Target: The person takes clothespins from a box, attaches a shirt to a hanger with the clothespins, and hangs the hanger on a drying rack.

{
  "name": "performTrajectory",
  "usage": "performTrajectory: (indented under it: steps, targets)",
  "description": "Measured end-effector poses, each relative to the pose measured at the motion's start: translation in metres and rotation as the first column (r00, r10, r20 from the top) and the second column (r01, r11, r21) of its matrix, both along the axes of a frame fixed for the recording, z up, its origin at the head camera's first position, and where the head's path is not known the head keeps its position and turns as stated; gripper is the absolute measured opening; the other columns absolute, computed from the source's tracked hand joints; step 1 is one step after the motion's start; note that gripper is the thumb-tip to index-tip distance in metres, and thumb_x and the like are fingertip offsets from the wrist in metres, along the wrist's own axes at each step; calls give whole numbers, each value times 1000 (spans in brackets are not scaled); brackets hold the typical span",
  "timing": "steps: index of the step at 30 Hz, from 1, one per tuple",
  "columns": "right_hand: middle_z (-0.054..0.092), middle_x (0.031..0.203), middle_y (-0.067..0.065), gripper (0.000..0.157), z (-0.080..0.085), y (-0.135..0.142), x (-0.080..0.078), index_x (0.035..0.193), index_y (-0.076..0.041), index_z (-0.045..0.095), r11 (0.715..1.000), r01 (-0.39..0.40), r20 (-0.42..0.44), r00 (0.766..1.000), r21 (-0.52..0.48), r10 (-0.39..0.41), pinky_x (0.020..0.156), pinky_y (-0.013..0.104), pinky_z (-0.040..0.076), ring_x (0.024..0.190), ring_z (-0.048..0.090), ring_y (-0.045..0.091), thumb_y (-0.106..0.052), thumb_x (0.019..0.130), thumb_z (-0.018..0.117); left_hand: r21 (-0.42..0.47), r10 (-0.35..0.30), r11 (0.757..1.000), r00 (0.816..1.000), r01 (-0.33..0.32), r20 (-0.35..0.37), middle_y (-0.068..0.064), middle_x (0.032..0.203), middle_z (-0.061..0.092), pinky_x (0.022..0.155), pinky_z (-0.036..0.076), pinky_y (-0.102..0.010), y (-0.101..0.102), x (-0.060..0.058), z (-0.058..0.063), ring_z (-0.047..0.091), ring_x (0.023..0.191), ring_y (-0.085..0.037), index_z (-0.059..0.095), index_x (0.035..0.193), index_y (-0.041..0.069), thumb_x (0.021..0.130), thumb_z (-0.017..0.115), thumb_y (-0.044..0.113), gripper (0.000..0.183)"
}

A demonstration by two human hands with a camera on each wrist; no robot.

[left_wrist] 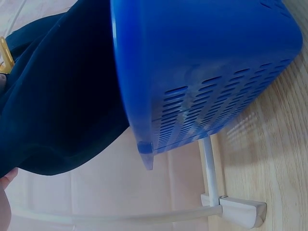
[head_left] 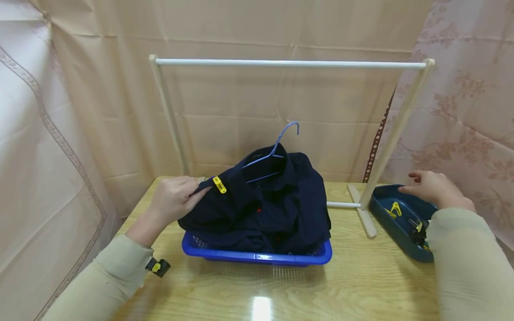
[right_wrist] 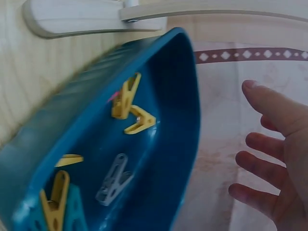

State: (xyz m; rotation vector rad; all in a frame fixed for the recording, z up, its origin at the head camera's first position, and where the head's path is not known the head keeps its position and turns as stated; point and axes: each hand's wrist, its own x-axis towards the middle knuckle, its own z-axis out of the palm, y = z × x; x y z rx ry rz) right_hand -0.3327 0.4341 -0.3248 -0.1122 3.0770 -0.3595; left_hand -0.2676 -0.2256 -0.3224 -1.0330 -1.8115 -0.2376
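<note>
A dark navy shirt (head_left: pixel 281 200) lies bunched over a blue plastic basket (head_left: pixel 257 257), with a blue hanger (head_left: pixel 273 154) inside its collar and the hook sticking up. On the shirt's left shoulder sits a yellow clothespin (head_left: pixel 219 184). My left hand (head_left: pixel 172 200) pinches the cloth right beside that clothespin. Over at the right, my right hand (head_left: pixel 435 189) hovers above a dark teal tray (head_left: pixel 395 236), fingers spread and holding nothing. Inside the tray the right wrist view shows yellow clothespins (right_wrist: pixel 126 98), a grey clothespin (right_wrist: pixel 114 180) and a teal one (right_wrist: pixel 74 207).
Behind the basket stands a rack with a white top bar (head_left: pixel 289 63) and pale wooden posts. Its right foot (head_left: pixel 363 214) lies between basket and tray. Curtains (head_left: pixel 281 26) hang behind the wooden table (head_left: pixel 345 285).
</note>
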Motion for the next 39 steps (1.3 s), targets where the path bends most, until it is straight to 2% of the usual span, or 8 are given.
performTrajectory:
  steps: [5,9,15,22,27,34,39]
  targets:
    - [45,122,39,101,-15,3,-6,133,13,37,999,-33,13,999,36,32,82,66,36,106,44,57,-69,78,57,4,-7,1000,1000,7,2,12,57,21,39,16,-20,1,1,1,24,42,-5,33,56,16,78,73,18,46]
    - [49,117,40,96,-29,4,-9,128,16,42,997,-67,28,997,43,66,81,64,38,103,46,57,-61,76,66,6,-4,1000,1000,4,-5,12,57,21,39,15,-21,2,0,0,24,42,-5,33,56,16,80,71,20,46]
    - [54,108,37,76,-43,1,-13,121,15,47,988,-141,62,989,58,137,78,59,43,97,52,52,-39,76,75,2,1,1000,1000,-1,-5,12,57,21,39,15,-21,1,-1,0,24,42,-5,33,56,16,82,70,22,45]
    - [47,121,39,70,-53,-8,-12,125,15,46,979,-197,159,967,-45,201,80,58,43,107,47,54,-29,79,75,-3,-2,1000,1000,2,-9,12,57,22,39,15,-20,0,-2,-1,24,42,-5,33,56,16,82,69,22,45]
    - [52,115,38,60,-62,-9,-16,120,15,51,971,-235,124,964,-34,237,79,56,45,103,51,53,-21,78,76,-5,-1,1000,1000,1,-14,12,57,21,39,15,-20,0,-3,-1,25,41,-4,33,56,16,84,67,23,45]
    - [52,119,34,55,-72,-11,-19,123,12,52,977,-204,147,966,-58,211,83,59,42,109,48,52,-18,82,72,-5,3,1000,1000,-3,-10,11,57,22,39,15,-20,-1,-4,-3,25,41,-5,33,56,16,82,69,23,45]
    - [59,109,31,43,-78,-12,-18,113,11,59,970,-241,109,964,-45,244,82,58,43,103,53,51,-15,82,71,-6,4,1000,1000,-4,-4,12,57,21,39,14,-20,0,-3,-2,23,41,-4,33,56,17,79,72,21,46]
